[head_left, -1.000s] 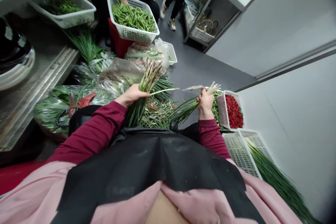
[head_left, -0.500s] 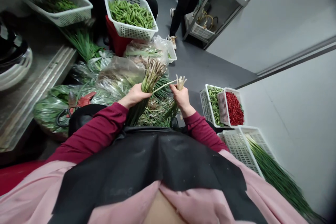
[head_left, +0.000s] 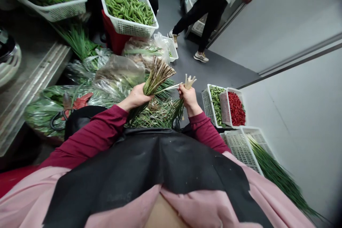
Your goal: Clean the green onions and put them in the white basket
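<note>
We take the big bundle of scallions [head_left: 155, 78] as our landmark, and start from the widest things around it. Beyond it and left sits the white basket of green pods [head_left: 128, 9]; to its right on the floor stand the small baskets of green chillies [head_left: 215, 101] and red chillies [head_left: 236, 108], and nearer us than those a long basket of cleaned scallions [head_left: 267, 165]. Under the bundle lies a heap of trimmings [head_left: 156, 112]. A co-worker's legs [head_left: 205, 17] stand well beyond it.

A second ago our right hand [head_left: 189, 97] was out by the chilli baskets, drawing a stalk and its loose skin away; now it has come back in, just right of the bundle, so one stalk looks stripped and we are at the bundle for more.

Our left hand [head_left: 136, 96] is closed round the bundle's middle, root ends tilted up and away. Our right hand is closed on a small clutch of peeled stalks [head_left: 188, 82], white ends up, and a thin pale strand [head_left: 169, 87] runs from it across to the bundle
</note>
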### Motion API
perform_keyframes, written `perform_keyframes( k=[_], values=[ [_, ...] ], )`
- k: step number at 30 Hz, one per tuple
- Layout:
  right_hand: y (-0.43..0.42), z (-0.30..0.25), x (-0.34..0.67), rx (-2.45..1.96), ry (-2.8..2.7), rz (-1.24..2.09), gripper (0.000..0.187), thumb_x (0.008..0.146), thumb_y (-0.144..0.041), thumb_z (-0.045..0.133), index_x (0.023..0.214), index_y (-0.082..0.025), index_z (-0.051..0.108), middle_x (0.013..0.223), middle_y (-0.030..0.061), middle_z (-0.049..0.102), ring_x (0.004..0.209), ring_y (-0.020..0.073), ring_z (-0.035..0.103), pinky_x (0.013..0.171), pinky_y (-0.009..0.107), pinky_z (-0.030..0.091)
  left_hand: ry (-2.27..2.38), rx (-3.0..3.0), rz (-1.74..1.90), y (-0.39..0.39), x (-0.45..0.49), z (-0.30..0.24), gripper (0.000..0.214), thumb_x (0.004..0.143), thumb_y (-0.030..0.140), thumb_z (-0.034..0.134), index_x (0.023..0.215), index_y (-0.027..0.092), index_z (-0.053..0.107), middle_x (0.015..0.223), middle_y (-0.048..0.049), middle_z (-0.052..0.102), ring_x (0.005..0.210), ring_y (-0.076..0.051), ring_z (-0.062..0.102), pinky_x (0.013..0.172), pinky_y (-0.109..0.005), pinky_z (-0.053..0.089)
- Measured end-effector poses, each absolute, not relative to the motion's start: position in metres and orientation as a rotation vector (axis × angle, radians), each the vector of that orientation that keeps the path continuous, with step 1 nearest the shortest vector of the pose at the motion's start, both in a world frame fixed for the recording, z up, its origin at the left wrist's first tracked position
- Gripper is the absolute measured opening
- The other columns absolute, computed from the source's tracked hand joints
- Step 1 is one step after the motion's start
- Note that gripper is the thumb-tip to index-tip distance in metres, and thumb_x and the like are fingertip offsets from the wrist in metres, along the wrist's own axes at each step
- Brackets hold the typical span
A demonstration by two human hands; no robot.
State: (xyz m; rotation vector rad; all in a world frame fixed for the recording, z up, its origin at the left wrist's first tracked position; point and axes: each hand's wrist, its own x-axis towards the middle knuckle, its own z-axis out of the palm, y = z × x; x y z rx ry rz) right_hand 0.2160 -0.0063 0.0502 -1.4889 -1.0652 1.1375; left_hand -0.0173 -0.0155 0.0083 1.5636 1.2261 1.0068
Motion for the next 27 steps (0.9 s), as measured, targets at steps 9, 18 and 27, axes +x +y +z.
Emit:
perform_keyframes(
  k=[9, 18, 27],
  values=[
    [-0.005, 0.046, 0.273, -1.701, -0.980, 0.996, 0.037, 0.080, -0.047, 0.061, 0.059, -0.019, 0.052, 0.042, -0.0062, 0.041, 0.036, 0.0062, 0.029, 0.037, 0.021, 0.025, 1.279, 1.450, 1.017, -0.014, -0.025, 0.017, 0.034, 0.053, 0.032, 0.072, 0.080, 0.012, 0.063, 0.074, -0.0015, 0.063, 0.074, -0.020, 0.060, 0.073, -0.030, 0.049],
    [-0.028, 0.016, 0.213, -1.699, -1.415, 1.094, 0.034, 0.066, -0.028, 0.072, 0.097, -0.016, 0.067, 0.053, -0.0077, 0.050, 0.045, 0.0073, 0.040, 0.051, 0.022, 0.037, 1.165, 1.181, 0.915, -0.010, -0.022, 0.007, 0.036, 0.049, 0.031, 0.078, 0.078, 0.012, 0.068, 0.069, -0.0025, 0.066, 0.067, -0.021, 0.062, 0.071, -0.035, 0.051],
    [-0.002, 0.053, 0.184, -1.386, -1.160, 1.024, 0.037, 0.079, -0.055, 0.059, 0.074, -0.018, 0.059, 0.052, -0.0048, 0.042, 0.045, 0.0073, 0.041, 0.046, 0.022, 0.038, 0.819, 0.810, 0.787, -0.016, -0.009, 0.009, 0.031, 0.050, 0.022, 0.079, 0.078, 0.012, 0.070, 0.069, -0.0070, 0.069, 0.061, -0.021, 0.064, 0.063, -0.038, 0.055]
  ],
)
